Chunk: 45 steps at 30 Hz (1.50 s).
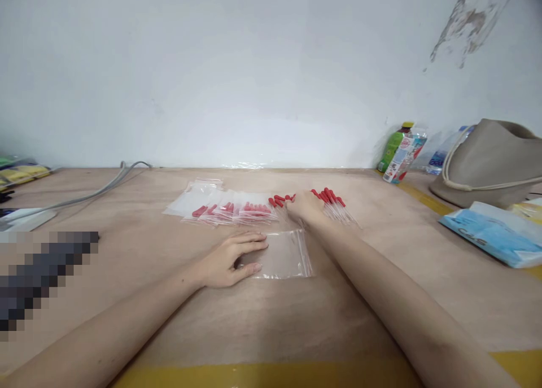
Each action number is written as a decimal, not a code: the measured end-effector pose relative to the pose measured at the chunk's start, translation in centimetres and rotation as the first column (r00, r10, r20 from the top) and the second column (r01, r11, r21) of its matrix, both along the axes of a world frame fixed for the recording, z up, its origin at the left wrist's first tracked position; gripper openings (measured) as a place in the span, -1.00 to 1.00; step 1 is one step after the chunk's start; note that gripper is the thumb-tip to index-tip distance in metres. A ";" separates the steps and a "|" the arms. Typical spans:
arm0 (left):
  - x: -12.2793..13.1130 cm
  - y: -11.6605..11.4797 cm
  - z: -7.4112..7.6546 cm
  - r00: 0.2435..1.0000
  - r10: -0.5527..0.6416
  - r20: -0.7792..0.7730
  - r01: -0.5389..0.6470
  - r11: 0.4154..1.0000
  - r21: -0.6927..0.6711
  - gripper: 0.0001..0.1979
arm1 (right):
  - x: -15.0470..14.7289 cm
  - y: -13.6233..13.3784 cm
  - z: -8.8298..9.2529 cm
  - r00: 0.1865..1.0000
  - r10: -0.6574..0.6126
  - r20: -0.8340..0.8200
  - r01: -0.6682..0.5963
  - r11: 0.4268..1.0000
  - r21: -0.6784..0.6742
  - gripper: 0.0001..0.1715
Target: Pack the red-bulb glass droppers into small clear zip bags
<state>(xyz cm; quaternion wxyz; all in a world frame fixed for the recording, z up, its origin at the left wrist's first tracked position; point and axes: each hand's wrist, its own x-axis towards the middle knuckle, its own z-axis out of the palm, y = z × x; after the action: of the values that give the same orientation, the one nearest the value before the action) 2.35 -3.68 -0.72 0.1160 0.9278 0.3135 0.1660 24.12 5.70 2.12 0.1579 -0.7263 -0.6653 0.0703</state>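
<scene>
My left hand (238, 258) lies on the left part of a clear zip-lock bag (284, 256), fingers stretched out and thumb apart. The bag is flat on the table, its zip edge to the right. Beyond it, my right hand (305, 209) is among thin clear sticks with red ends (329, 196), fingers curled in a pinch. Whatever lies between those fingertips is hidden. More red-ended pieces (277, 200) show just left of that hand. To the left, overlapping zip-lock bags with red-ended pieces inside (256, 208) lie in a row, beside plainer bags (190, 199).
Grey cables (101, 189) run across the back left. At the right stand a green bottle (392, 146), a carton-like pack (404, 157) and a beige bag (491, 162). A blue packet (493, 232) lies in front of them. A white wall (271, 77) closes off the back.
</scene>
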 end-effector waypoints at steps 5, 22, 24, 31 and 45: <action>-0.1 0.0 -0.2 1.000 0.012 -0.002 -0.012 1.000 0.007 -0.53 | 2.0 0.3 1.0 0.952 0.096 -0.292 -0.024 0.970 0.242 -0.73; 0.5 -0.5 -0.3 0.997 0.063 -0.037 -0.063 0.998 0.007 -0.48 | 7.0 -7.0 -4.9 0.321 0.252 -0.913 0.101 0.949 0.298 -0.42; 0.5 -0.5 -0.3 0.997 0.065 -0.041 -0.065 0.998 0.004 -0.48 | 7.0 -7.0 -4.8 0.327 0.272 -0.905 0.101 0.942 0.320 -0.42; 0.6 -0.5 -0.2 0.995 0.079 -0.056 -0.079 0.997 -0.003 -0.48 | 7.4 -7.4 -3.9 0.328 0.272 -0.905 0.189 0.920 0.345 -0.45; 0.8 -0.9 0.3 0.998 0.065 0.017 -0.065 0.998 0.008 -0.37 | 6.3 -8.9 -4.4 0.067 0.194 -0.979 -0.236 0.956 0.173 -0.61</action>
<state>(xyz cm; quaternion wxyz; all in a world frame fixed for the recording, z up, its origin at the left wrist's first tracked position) 3.19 -4.62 -0.38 0.1093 0.9162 0.3416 0.1789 30.39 -3.22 -2.31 0.5371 -0.3880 -0.4865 0.5694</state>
